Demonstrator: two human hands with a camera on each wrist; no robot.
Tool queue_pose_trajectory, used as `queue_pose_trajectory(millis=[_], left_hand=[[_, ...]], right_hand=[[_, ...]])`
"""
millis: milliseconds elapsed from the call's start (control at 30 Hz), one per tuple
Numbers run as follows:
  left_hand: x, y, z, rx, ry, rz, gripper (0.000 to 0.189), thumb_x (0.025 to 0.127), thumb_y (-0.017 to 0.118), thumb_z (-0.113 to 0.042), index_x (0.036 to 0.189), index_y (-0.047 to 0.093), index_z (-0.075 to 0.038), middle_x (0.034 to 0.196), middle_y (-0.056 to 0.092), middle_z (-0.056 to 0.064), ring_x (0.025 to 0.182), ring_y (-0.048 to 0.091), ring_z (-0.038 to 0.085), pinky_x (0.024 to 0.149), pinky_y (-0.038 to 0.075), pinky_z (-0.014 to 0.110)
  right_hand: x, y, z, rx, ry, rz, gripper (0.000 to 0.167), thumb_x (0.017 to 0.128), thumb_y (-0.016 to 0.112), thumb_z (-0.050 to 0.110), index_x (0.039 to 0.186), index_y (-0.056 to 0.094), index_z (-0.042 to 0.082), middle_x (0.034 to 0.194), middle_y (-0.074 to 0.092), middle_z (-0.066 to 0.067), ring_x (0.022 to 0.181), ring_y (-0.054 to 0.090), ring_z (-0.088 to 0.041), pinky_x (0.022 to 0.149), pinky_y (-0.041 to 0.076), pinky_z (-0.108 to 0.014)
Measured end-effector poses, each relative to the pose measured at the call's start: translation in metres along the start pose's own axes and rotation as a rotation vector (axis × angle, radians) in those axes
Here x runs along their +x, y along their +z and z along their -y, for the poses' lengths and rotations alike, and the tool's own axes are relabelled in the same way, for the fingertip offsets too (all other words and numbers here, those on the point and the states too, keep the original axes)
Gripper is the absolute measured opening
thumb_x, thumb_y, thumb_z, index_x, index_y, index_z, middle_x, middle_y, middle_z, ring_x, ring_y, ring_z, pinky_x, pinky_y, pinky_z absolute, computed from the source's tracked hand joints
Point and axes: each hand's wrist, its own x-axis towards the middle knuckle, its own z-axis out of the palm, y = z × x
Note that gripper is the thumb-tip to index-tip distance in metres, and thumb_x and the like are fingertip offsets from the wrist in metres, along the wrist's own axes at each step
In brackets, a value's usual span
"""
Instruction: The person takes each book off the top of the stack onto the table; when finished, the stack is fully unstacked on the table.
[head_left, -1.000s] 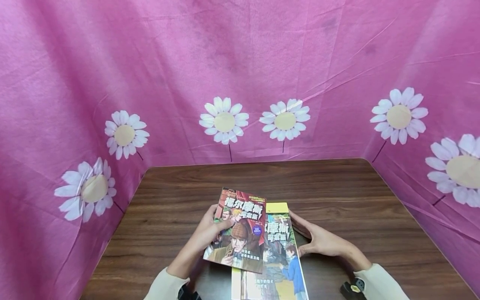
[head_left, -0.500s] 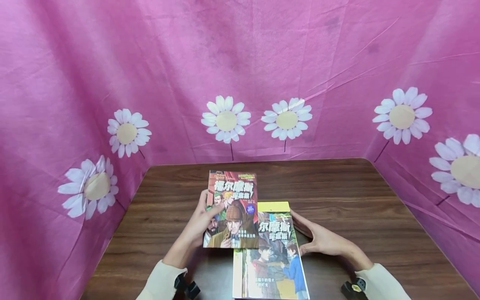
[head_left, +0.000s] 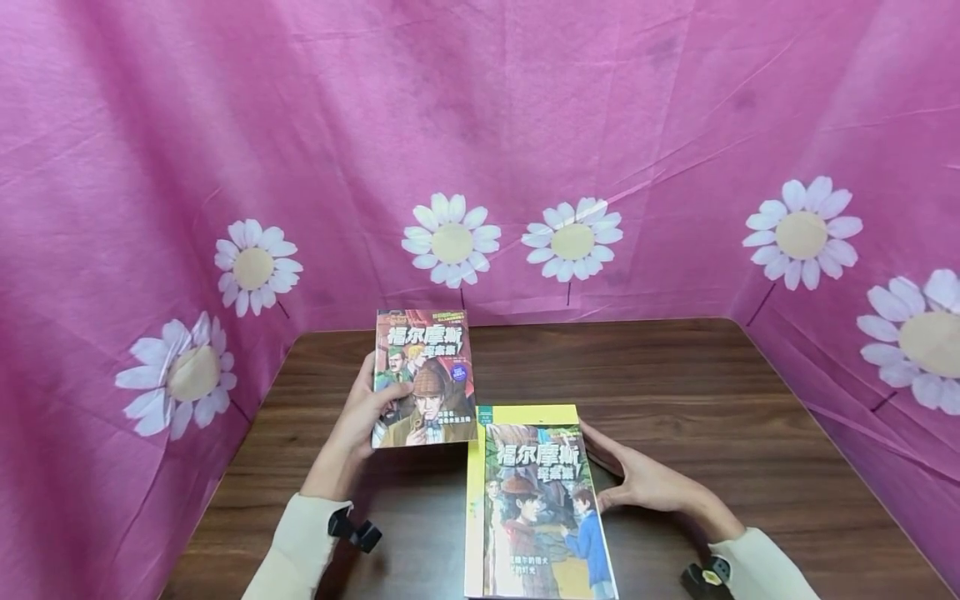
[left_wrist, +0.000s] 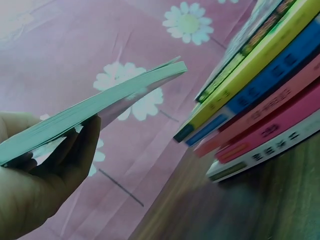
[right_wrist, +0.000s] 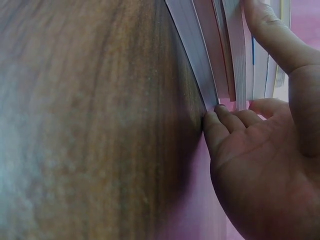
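Observation:
My left hand (head_left: 351, 429) grips a paperback book (head_left: 442, 392) by its left edge, thumb on the front cover and fingers beneath. The cover shows a figure in a deerstalker hat with white Chinese lettering. In the left wrist view the book (left_wrist: 105, 102) is raised, seen along its page edges. A stack of books stands on the table, topped by another illustrated book (head_left: 536, 525) over a larger yellow book (head_left: 536, 413). My right hand (head_left: 647, 479) rests at the stack's right side near the far corner, its thumb and fingertips against the page edges (right_wrist: 240, 65).
Coloured spines of the stack (left_wrist: 270, 95) face left, yellow, blue, pink and white among them. The brown wooden table (head_left: 675, 367) ends at a pink cloth (head_left: 480, 100) with white daisies, which encloses the back and sides.
My left hand has lifted the paperback off over the stack, moving it left and away from me and straightening it. More of the top book is uncovered. The right hand has stayed put.

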Motion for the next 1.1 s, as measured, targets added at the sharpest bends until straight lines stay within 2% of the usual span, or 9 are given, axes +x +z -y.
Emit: queue_pose_trajectory(millis=[267, 400, 533, 700, 833, 1100], left_hand=[[0.013, -0.017, -0.007, -0.065, -0.008, 0.017, 0.063, 0.1, 0.053, 0.007, 0.154, 0.037, -0.021, 0.107, 0.074, -0.003, 0.088, 0.075, 0.013, 0.076, 0.068, 0.033], [0.021, -0.025, -0.009, -0.104, -0.004, 0.021, 0.057, 0.099, 0.046, 0.008, 0.148, 0.04, -0.021, 0.104, 0.074, -0.002, 0.088, 0.075, 0.012, 0.075, 0.067, 0.03], [0.031, -0.035, -0.011, -0.125, -0.001, -0.007, 0.046, 0.098, 0.039, 0.011, 0.134, 0.044, -0.018, 0.096, 0.072, -0.003, 0.081, 0.071, 0.009, 0.069, 0.064, 0.024], [0.044, -0.048, -0.014, -0.131, -0.021, -0.08, 0.033, 0.094, 0.04, 0.01, 0.117, 0.04, -0.013, 0.086, 0.066, -0.004, 0.074, 0.068, 0.006, 0.065, 0.062, 0.02], [0.052, -0.06, -0.018, -0.126, -0.021, -0.114, 0.03, 0.095, 0.042, 0.008, 0.115, 0.04, -0.013, 0.089, 0.067, -0.004, 0.076, 0.071, 0.007, 0.068, 0.064, 0.022], [0.063, -0.082, -0.022, -0.138, -0.014, -0.136, 0.025, 0.105, 0.044, 0.005, 0.117, 0.05, -0.016, 0.092, 0.07, -0.003, 0.078, 0.074, 0.008, 0.068, 0.066, 0.024]], right_hand=[[-0.001, 0.001, 0.0, -0.038, 0.019, -0.017, 0.123, 0.084, 0.089, 0.032, 0.173, 0.008, 0.012, 0.174, 0.016, -0.032, 0.147, 0.023, 0.016, 0.117, 0.022, -0.004], [-0.002, 0.001, 0.0, -0.034, 0.017, -0.014, 0.123, 0.084, 0.089, 0.031, 0.173, 0.007, 0.01, 0.174, 0.015, -0.032, 0.147, 0.023, 0.017, 0.117, 0.023, -0.005], [-0.002, 0.0, 0.0, -0.028, 0.004, -0.009, 0.122, 0.085, 0.088, 0.029, 0.171, 0.006, 0.004, 0.173, 0.015, -0.034, 0.147, 0.023, 0.017, 0.117, 0.024, -0.005], [-0.003, -0.001, 0.002, -0.038, 0.002, -0.016, 0.121, 0.084, 0.088, 0.029, 0.171, 0.007, 0.003, 0.172, 0.017, -0.035, 0.148, 0.024, 0.014, 0.117, 0.026, -0.006], [-0.002, -0.001, 0.002, -0.031, 0.001, -0.018, 0.121, 0.084, 0.089, 0.029, 0.172, 0.008, 0.006, 0.172, 0.018, -0.034, 0.147, 0.024, 0.016, 0.117, 0.026, -0.006], [0.0, 0.001, 0.002, -0.017, -0.003, -0.019, 0.123, 0.083, 0.089, 0.029, 0.172, 0.007, 0.008, 0.173, 0.015, -0.033, 0.148, 0.019, 0.018, 0.117, 0.019, -0.004]])
